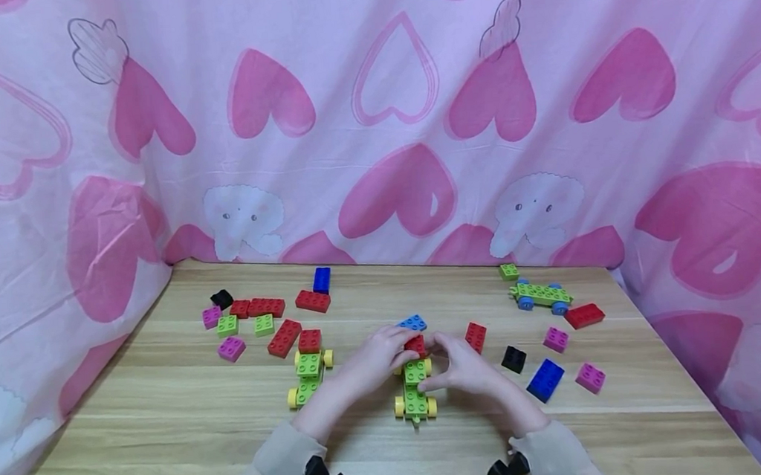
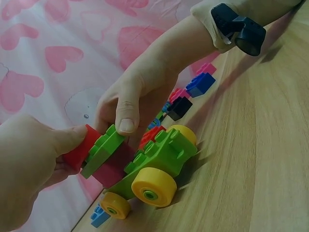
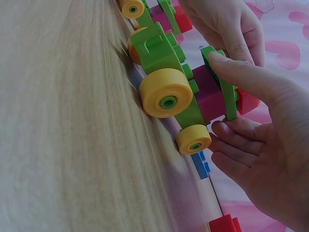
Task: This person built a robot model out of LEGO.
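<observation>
Covering the wall behind everything is a big pink cloth with hearts (image 1: 410,190), and it runs off the picture on all sides. Below it lies the wooden table (image 1: 167,426), cut off at the near edge.

Both arms come in from 6 o'clock, with only the sleeve ends showing. The left hand (image 1: 370,361) and the right hand (image 1: 465,369) meet over a green toy car with yellow wheels (image 1: 415,399), which sits on the table near the middle. The left hand pinches a red brick (image 1: 416,345) at the far end of the car. The right hand's thumb (image 2: 127,116) presses on a green plate (image 2: 104,147) at that same end, and its fingers curl under it — so both hands are gripping the far end of the car. From the head view the fingers hide most of the red brick. A dark pink block (image 3: 212,94) sits under the green plate, only seen from the wrists.

At 9 o'clock from the car stands a second green car (image 1: 307,377). A third car with blue wheels (image 1: 541,296) is out at 2 o'clock. A blue brick (image 1: 412,323) peeks out just past the fingers — partly hidden. Small loose bricks (image 1: 265,306) lie at 10 o'clock, too tiny to tell apart well.
</observation>
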Available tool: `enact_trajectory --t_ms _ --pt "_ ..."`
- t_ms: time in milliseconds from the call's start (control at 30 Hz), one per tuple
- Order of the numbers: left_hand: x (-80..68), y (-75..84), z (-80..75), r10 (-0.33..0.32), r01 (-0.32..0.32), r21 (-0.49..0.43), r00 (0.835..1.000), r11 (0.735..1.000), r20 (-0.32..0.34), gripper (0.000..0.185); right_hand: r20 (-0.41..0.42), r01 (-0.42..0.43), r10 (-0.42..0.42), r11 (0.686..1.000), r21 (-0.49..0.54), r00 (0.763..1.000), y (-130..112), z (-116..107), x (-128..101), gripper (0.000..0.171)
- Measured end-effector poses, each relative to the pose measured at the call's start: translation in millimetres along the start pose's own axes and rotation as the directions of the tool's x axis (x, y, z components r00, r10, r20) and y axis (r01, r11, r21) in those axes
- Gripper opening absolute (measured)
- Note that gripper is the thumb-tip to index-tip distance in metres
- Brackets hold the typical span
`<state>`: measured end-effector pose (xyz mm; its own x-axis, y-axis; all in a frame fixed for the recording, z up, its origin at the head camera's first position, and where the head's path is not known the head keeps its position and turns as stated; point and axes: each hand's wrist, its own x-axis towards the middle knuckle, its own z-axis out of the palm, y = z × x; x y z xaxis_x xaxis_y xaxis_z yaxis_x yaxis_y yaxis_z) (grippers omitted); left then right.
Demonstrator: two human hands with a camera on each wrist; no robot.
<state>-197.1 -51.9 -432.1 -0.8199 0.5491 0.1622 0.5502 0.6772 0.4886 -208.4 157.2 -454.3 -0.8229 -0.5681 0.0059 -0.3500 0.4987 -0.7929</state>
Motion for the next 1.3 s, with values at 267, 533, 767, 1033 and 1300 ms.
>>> enact_trajectory --t_ms 267,533,767,1033,1300 --pt "3.1 -0.6 -2.0 0.049 -0.049 0.003 0.998 0.999 -0.027 0.042 0.001 0.008 -0.008 1.0 0.01 1.0 -0.2 0.1 1.3 0.063" --pt "6.2 1.6 -6.2 0.008 -0.009 -0.034 1.0 0.999 -0.018 0.04 -0.005 -0.018 0.018 1.0 0.024 1.0 -1.2 -0.3 0.6 0.066" --pt "10.0 5.3 -9.5 -0.024 0.025 -0.076 1.0 0.997 0.002 0.031 -0.003 -0.008 0.008 1.0 0.028 1.0 -0.9 0.1 0.4 0.064" --pt "14.2 13.2 -15.6 -0.091 0.094 -0.08 0.995 0.992 0.039 0.03 -0.003 0.018 -0.018 1.0 -0.009 1.0 0.0 -0.3 0.6 0.061" --pt "15.6 14.8 -14.8 -0.106 0.108 -0.064 0.994 0.992 0.036 0.035 -0.007 -0.009 0.009 1.0 0.008 1.0 0.3 0.3 -0.1 0.064"
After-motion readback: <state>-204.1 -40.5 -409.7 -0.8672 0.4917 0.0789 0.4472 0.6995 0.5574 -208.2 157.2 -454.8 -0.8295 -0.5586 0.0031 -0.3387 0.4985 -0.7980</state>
